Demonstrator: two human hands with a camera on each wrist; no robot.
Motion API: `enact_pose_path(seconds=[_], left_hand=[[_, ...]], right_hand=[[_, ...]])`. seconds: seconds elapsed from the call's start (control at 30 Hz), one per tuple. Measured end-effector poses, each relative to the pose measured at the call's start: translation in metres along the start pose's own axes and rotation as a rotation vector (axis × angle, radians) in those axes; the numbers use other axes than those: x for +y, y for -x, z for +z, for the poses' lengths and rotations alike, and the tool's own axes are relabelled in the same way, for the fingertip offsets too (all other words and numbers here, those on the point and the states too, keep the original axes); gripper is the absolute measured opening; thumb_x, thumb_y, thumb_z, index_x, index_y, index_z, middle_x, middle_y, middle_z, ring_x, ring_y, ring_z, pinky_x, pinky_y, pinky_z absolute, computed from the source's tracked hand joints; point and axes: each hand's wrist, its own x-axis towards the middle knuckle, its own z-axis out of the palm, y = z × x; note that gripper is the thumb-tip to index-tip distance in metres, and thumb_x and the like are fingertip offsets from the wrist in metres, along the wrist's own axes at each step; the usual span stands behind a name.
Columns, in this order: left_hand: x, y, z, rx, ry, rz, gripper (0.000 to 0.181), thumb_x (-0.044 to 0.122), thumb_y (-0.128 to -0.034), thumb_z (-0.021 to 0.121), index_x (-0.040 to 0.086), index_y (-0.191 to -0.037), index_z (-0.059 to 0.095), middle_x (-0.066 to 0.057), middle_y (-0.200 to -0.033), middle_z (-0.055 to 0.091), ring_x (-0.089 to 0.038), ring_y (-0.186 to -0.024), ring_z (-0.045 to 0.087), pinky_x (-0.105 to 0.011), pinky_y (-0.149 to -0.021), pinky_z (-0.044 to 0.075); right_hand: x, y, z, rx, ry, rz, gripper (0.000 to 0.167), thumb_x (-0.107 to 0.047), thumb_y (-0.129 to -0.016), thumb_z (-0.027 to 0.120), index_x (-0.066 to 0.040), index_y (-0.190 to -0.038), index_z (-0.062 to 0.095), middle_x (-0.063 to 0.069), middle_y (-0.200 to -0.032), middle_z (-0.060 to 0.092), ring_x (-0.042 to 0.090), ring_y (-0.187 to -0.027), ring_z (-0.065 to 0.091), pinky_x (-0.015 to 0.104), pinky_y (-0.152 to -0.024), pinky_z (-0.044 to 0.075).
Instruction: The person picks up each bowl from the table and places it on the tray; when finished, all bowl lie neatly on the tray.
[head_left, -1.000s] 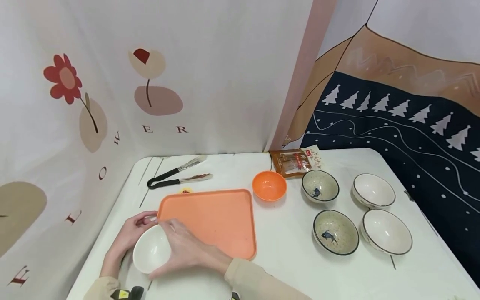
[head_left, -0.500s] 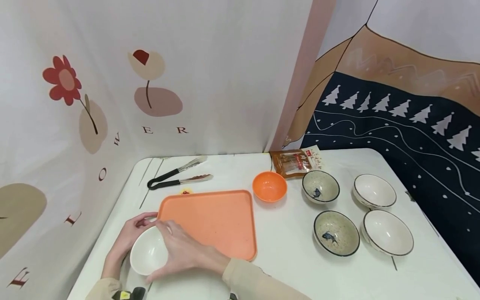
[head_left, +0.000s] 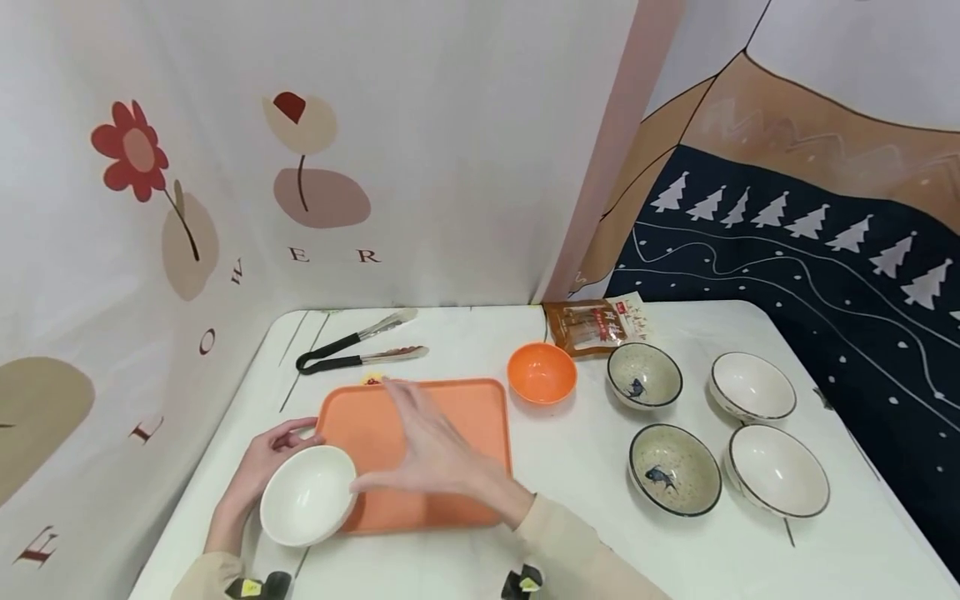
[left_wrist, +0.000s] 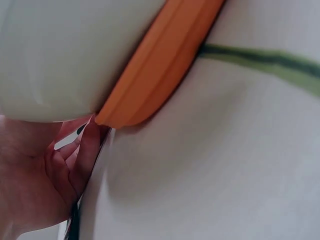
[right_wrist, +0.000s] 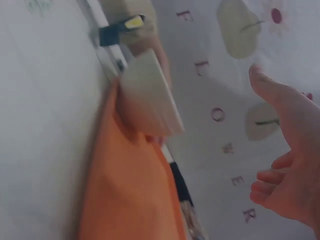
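Observation:
A white bowl point(head_left: 307, 496) stands at the left end of the orange tray point(head_left: 468, 417), overlapping its near left part. My left hand point(head_left: 258, 471) lies along the bowl's far left side, its fingertips at the tray's left edge. In the left wrist view the fingers point(left_wrist: 85, 155) touch the tray's corner point(left_wrist: 150, 75) beside the bowl point(left_wrist: 65, 55). My right hand point(head_left: 435, 454) is over the tray with thumb and fingers spread wide, holding nothing. The right wrist view shows that hand point(right_wrist: 295, 150) apart from the bowl point(right_wrist: 147, 97).
Black-handled tongs point(head_left: 333, 364) lie behind the tray. To its right are an orange bowl point(head_left: 542, 373), two speckled bowls point(head_left: 645, 375) point(head_left: 675, 469) and two white dark-rimmed bowls point(head_left: 752, 386) point(head_left: 777, 471). A brown packet point(head_left: 592, 327) lies at the back against the curtain.
My right hand has let go of the white bowl and moved right and away, over the tray. The bowl has shifted slightly right since half a second ago. My left hand has hardly moved.

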Motion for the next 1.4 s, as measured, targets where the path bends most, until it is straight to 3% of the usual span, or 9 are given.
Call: enact_pose_path(seconds=[0.27, 0.57, 0.77, 0.93, 1.4], left_hand=[[0.000, 0.001, -0.001, 0.009, 0.015, 0.029, 0.065, 0.042, -0.0974, 0.068, 0.002, -0.146, 0.052, -0.002, -0.092, 0.062, -0.009, -0.076, 0.057, -0.025, -0.067, 0.049], [0.000, 0.004, -0.003, -0.005, -0.005, 0.018, 0.066, 0.044, -0.0975, 0.066, 0.003, -0.147, 0.052, -0.004, -0.096, 0.064, -0.010, -0.078, 0.056, -0.025, -0.068, 0.047], [-0.001, 0.006, 0.000, -0.028, 0.010, -0.006, 0.065, 0.043, -0.0970, 0.068, 0.004, -0.147, 0.052, -0.005, -0.098, 0.068, -0.010, -0.081, 0.059, -0.025, -0.069, 0.049], [0.000, 0.004, -0.001, -0.021, 0.007, 0.025, 0.062, 0.040, -0.0982, 0.067, 0.004, -0.147, 0.052, -0.004, -0.097, 0.067, -0.008, -0.080, 0.058, -0.024, -0.069, 0.049], [0.000, 0.004, -0.001, -0.007, 0.039, 0.030, 0.062, 0.039, -0.0978, 0.068, 0.005, -0.147, 0.052, -0.004, -0.100, 0.071, -0.003, -0.081, 0.062, -0.023, -0.070, 0.052]], right_hand=[[0.031, 0.011, -0.049, 0.182, -0.083, 0.059, 0.118, -0.059, -0.075, 0.084, -0.024, -0.164, 0.014, 0.001, -0.164, 0.026, 0.025, -0.147, 0.035, 0.059, -0.112, 0.038], [0.068, 0.027, -0.083, 0.342, -0.129, 0.152, 0.115, -0.046, -0.075, 0.089, -0.014, -0.161, 0.021, 0.010, -0.164, 0.025, 0.033, -0.148, 0.033, 0.063, -0.115, 0.033], [0.088, 0.039, -0.089, 0.431, -0.093, 0.280, 0.121, -0.046, -0.074, 0.090, -0.011, -0.162, 0.016, 0.014, -0.165, 0.021, 0.038, -0.149, 0.031, 0.067, -0.113, 0.032], [0.101, 0.042, -0.089, 0.486, -0.084, 0.356, 0.128, -0.046, -0.071, 0.092, -0.010, -0.163, 0.010, 0.017, -0.166, 0.017, 0.041, -0.149, 0.028, 0.066, -0.112, 0.033], [0.134, 0.044, -0.079, 0.478, -0.048, 0.467, 0.134, -0.045, -0.067, 0.094, 0.000, -0.161, 0.010, 0.026, -0.163, 0.018, 0.046, -0.145, 0.032, 0.066, -0.110, 0.036]])
